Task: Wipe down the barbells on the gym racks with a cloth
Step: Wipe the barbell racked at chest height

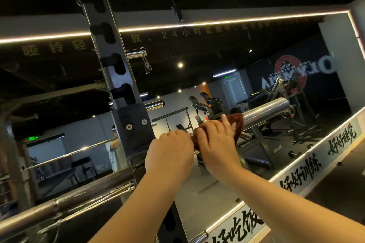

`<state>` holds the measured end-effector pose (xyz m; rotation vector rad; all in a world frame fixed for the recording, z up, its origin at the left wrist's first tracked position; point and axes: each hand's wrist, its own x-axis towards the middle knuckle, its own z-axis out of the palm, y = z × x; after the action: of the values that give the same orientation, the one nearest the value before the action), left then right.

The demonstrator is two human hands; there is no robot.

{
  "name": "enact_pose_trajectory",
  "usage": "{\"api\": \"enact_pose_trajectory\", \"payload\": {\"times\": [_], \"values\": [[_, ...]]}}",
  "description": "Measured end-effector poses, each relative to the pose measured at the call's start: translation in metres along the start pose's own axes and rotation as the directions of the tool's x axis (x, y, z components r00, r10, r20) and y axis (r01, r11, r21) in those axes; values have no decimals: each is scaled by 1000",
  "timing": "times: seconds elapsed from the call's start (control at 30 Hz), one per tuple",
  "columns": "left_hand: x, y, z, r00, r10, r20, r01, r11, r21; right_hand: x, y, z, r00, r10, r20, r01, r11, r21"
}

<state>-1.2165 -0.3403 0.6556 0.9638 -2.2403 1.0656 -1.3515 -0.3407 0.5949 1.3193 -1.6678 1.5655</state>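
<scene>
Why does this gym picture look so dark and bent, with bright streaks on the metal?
In the head view the room is dim, lit mostly by the LED strip; light glares in streaks off the chrome barbell sleeve; the wide-angle lens bows the rack upright; the left hand and right hand are evenly lit.

Along the barbell (69,199), passage toward 9 o'clock is barred by the black bracket (134,124) of the rack upright (110,61), which is set just beside the left hand (169,150). Toward 2 o'clock, past the right hand (215,140) and the cloth (237,122), the thick sleeve (266,110) is left bare, with open air above and below it. At 11 o'clock a chrome peg (138,53) is projected from the upright. Beyond, at 1 o'clock, reach is closed off by the mirror wall (256,55).
</scene>
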Motion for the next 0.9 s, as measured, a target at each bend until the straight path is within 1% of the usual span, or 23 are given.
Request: {"api": "enact_pose_trajectory", "payload": {"times": [0.07,0.13,0.2,0.23,0.3,0.4,0.43,0.57,0.63,0.7,0.8,0.87,0.9], "values": [[0,-1,1,1000,5,-3,-5,1000,11,-2,3,-1,995,-85,45,86,996,-24],[0,-1,2,1000,3,14,-3,1000,13,0,22,-9,974,-198,106,206,976,-66],[-1,-2,2,999,7,32,-8,1000,16,6,42,-18,957,-256,133,270,958,-98],[-1,-2,2,999,14,38,-14,1000,17,10,48,-21,960,-248,127,263,957,-119],[-1,-2,1,999,21,39,-22,1000,16,17,48,-23,981,-178,81,187,975,-123],[-1,-2,1,1000,21,22,-21,1000,12,12,24,-16,999,-31,34,32,999,-38],[-1,-1,2,1000,13,14,-13,1000,6,7,17,-12,999,-28,44,29,999,-28],[0,-1,2,1000,8,18,-8,1000,-10,-1,24,-14,964,-214,155,229,970,-82],[-1,-1,1,999,12,32,-12,1000,-11,11,39,-22,942,-263,209,287,954,-93],[-2,-2,0,999,15,38,-15,1000,-5,21,48,-27,948,-246,201,273,955,-115],[-1,-1,-1,999,14,45,-14,1000,0,24,44,-23,982,-158,107,174,973,-154],[0,0,-1,999,1,44,-1,1000,-7,19,31,-14,996,-70,60,77,990,-117],[0,1,0,999,-5,41,5,1000,-7,15,25,-11,998,-47,51,51,994,-94]]}}
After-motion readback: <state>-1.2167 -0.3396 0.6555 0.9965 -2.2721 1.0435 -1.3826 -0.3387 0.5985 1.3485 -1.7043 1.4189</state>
